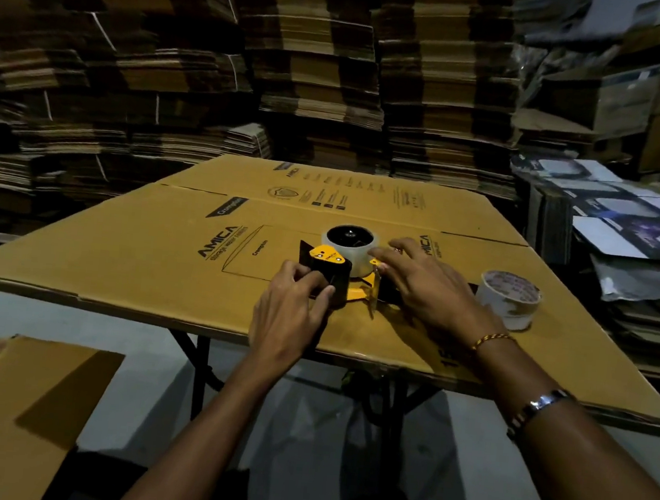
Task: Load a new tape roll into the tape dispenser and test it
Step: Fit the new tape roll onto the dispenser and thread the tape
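While the dispenser point(338, 274) lies on its side on the cardboard point(158, 253), the left hand point(294, 311) pinches its black front end; the right hand point(421, 287), fingers spread, rests over its rear, gripping nothing; a clear roll point(349, 245) sits on the hub; a second roll point(511, 297) stands just right.

Flattened carton point(184, 244) (printed) covers folding table; cardboard stacks point(317, 67) behind.

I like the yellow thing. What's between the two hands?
In the head view, the yellow-and-black tape dispenser lies between the left hand and right hand.
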Demonstrator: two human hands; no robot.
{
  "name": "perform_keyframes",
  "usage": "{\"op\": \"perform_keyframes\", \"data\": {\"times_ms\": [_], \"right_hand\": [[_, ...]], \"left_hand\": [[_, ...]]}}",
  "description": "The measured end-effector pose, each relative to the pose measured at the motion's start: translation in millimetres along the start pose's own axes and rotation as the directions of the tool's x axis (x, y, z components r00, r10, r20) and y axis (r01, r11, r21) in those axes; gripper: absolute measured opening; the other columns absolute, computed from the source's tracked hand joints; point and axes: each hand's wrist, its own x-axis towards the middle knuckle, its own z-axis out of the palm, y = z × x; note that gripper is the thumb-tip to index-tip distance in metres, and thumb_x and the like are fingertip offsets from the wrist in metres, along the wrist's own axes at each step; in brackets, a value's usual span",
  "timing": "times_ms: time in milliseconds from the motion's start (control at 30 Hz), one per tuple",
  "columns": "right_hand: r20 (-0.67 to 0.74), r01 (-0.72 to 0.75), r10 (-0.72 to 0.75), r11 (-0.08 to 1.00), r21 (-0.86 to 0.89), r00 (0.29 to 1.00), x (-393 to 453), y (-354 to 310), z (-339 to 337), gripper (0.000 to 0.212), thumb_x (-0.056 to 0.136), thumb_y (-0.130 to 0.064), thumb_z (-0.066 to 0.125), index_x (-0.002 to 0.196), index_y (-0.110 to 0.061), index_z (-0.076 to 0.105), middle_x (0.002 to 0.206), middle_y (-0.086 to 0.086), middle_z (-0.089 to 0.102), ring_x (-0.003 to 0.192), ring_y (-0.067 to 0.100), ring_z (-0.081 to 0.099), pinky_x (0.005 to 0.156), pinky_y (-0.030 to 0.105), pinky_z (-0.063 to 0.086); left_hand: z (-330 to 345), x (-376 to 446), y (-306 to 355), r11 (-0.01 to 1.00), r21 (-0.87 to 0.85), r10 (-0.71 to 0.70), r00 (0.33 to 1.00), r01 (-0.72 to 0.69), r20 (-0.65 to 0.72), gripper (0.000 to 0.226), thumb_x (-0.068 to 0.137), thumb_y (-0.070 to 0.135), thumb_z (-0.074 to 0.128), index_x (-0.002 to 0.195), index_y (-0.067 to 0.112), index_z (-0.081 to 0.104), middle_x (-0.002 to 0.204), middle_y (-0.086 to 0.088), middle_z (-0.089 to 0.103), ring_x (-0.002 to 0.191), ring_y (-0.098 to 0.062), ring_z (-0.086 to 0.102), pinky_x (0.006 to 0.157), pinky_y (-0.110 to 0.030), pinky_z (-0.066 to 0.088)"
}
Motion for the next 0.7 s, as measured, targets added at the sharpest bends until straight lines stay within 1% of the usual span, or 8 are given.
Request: {"op": "perform_keyframes", "data": {"times_ms": [133, 200, 267, 367, 433, 533, 600, 700], "right_hand": [[0.019, 0.006, -0.007, 1.0, 0.024, 1.0, 0.4, 2.6, 0.6, 0.042, 0.103, -0.049, 0.026, 0.144, -0.044, 0.036, 0.155, -0.004, 0.03, 0.126, 0.026, 0.049, 0.089, 0.038, 0.046], [0.006, 0.015, -0.016, 1.0, 0.012, 1.0, 1.3, 4.7, 1.4, 0.042, 0.104, -0.048, 0.027, 0.144, -0.044, 0.037, 0.154, -0.004, 0.031, 0.124, 0.027, 0.051, 0.085, 0.037, 0.046], [0.004, 0.017, -0.017, 1.0, 0.018, 1.0, 2.1, 6.5, 2.6, 0.041, 0.104, -0.048, 0.026, 0.144, -0.045, 0.037, 0.154, -0.005, 0.031, 0.123, 0.027, 0.052, 0.082, 0.035, 0.045], [0.007, 0.015, -0.015, 0.999, 0.032, 1.0, 3.7, 8.3, 3.9, 0.04, 0.103, -0.05, 0.026, 0.142, -0.046, 0.037, 0.153, -0.007, 0.031, 0.122, 0.026, 0.052, 0.082, 0.036, 0.045], [0.013, 0.017, -0.018, 0.999, 0.047, 1.0, 4.0, 8.7, 3.7, 0.039, 0.103, -0.051, 0.027, 0.14, -0.047, 0.037, 0.152, -0.008, 0.032, 0.121, 0.026, 0.053, 0.084, 0.038, 0.047], [0.028, 0.028, -0.03, 0.998, 0.052, 0.999, 3.8, 9.0, 2.3, 0.039, 0.102, -0.053, 0.026, 0.14, -0.048, 0.036, 0.152, -0.009, 0.032, 0.12, 0.025, 0.053, 0.088, 0.043, 0.05], [0.032, 0.032, -0.034, 0.998, 0.053, 0.999, 3.4, 9.5, 1.6, 0.04, 0.102, -0.054, 0.026, 0.14, -0.048, 0.036, 0.152, -0.009, 0.031, 0.12, 0.025, 0.053, 0.088, 0.044, 0.051], [0.019, 0.044, -0.046, 0.997, 0.063, 0.999, 2.1, 10.1, 1.9, 0.041, 0.102, -0.053, 0.026, 0.141, -0.047, 0.037, 0.151, -0.009, 0.031, 0.119, 0.024, 0.054, 0.087, 0.041, 0.05]], "left_hand": [[-4.6, 0.8, -3.2, 0.993, -0.114, 0.042, 0.999, -0.041, 0.006, 0.019, 0.093, 0.031, 0.06, 0.094, 0.013, 0.067, 0.104, -0.002, 0.056, 0.088, -0.019, 0.057, 0.074, -0.045, 0.053], [-11.4, 1.9, -6.3, 0.979, -0.195, 0.072, 0.997, -0.067, 0.016, 0.021, 0.091, 0.03, 0.059, 0.091, 0.011, 0.066, 0.102, -0.003, 0.061, 0.089, -0.019, 0.059, 0.075, -0.046, 0.054], [-19.6, 0.8, -7.9, 0.963, -0.261, 0.084, 0.996, -0.071, 0.037, 0.024, 0.09, 0.029, 0.057, 0.096, 0.008, 0.066, 0.105, -0.005, 0.066, 0.092, -0.02, 0.063, 0.077, -0.047, 0.055], [-27.9, -2.2, -9.5, 0.95, -0.303, 0.103, 0.991, -0.073, 0.086, 0.012, 0.093, 0.022, 0.061, 0.094, 0.011, 0.066, 0.114, -0.008, 0.068, 0.101, -0.02, 0.065, 0.079, -0.045, 0.055], [-31.7, -2.3, -11.7, 0.948, -0.291, 0.16, 0.983, -0.127, 0.092, 0.013, 0.092, 0.026, 0.06, 0.083, 0.017, 0.061, 0.13, -0.005, 0.062, 0.108, -0.017, 0.064, 0.078, -0.038, 0.055], [-35.3, -3.5, -17.1, 0.928, -0.35, 0.172, 0.981, -0.13, 0.091, 0.015, 0.094, 0.017, 0.061, 0.08, 0.011, 0.06, 0.149, 0.001, 0.042, 0.109, -0.002, 0.062, 0.081, -0.025, 0.058], [-38.7, -3.8, -19.6, 0.917, -0.385, 0.159, 0.981, -0.105, 0.11, 0.013, 0.094, 0.015, 0.061, 0.082, 0.009, 0.061, 0.15, 0.004, 0.037, 0.107, -0.003, 0.064, 0.083, -0.029, 0.06], [-44.3, 2.7, -26.6, 0.922, -0.373, 0.161, 0.978, -0.103, 0.129, 0.014, 0.092, 0.024, 0.062, 0.085, 0.012, 0.065, 0.151, 0.005, 0.036, 0.101, -0.004, 0.065, 0.082, -0.039, 0.06]]}}
